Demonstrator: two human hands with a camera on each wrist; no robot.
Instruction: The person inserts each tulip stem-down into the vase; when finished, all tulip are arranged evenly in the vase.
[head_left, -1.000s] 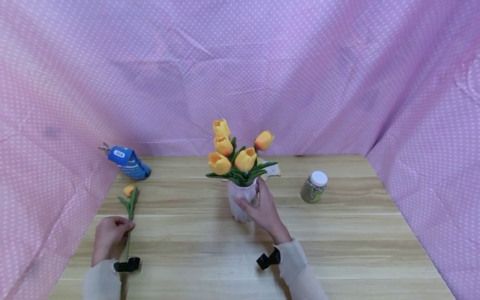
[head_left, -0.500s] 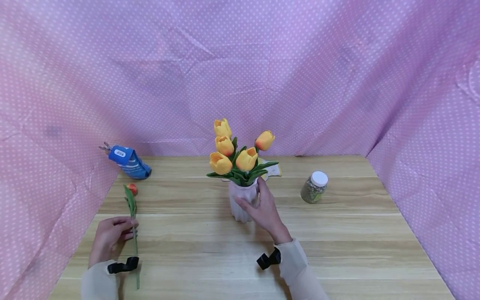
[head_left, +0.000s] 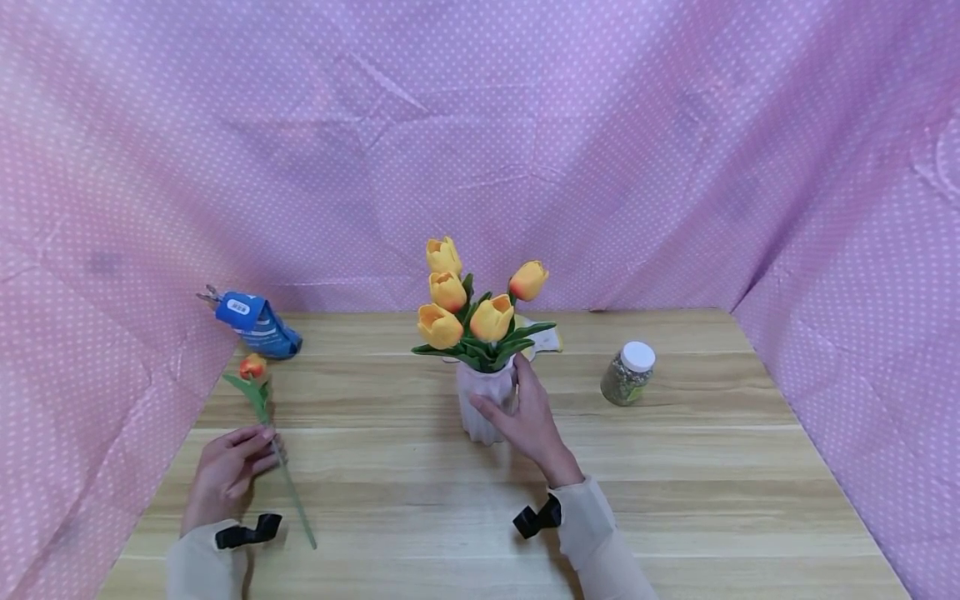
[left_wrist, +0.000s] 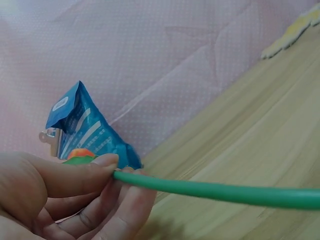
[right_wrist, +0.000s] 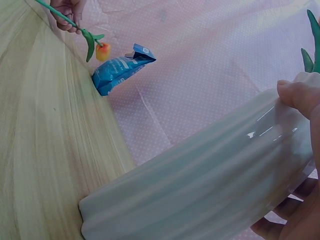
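My left hand (head_left: 228,471) pinches the green stem of an orange-red tulip (head_left: 252,367) between thumb and fingers, at the table's left side. In the left wrist view the stem (left_wrist: 220,192) runs off to the right, and the bloom is mostly hidden behind the thumb. A white ribbed vase (head_left: 480,408) stands upright mid-table with several yellow-orange tulips (head_left: 491,318) and green leaves in it. My right hand (head_left: 528,417) grips the vase's right side near the rim, thumb in front; the right wrist view shows fingers curling round the vase (right_wrist: 200,170).
Behind the left hand a blue bag (head_left: 262,325) with a metal clip leans at the table's back left corner. To the vase's right is a jar (head_left: 627,377) with a white lid. A white and yellow flat item (head_left: 546,336) lies partly hidden behind the vase.
The tulip in my left hand has turned: its bloom, which shifted right midway, now points up-left, and its stem's lower end has swung out to the right. The right hand and vase stay put.
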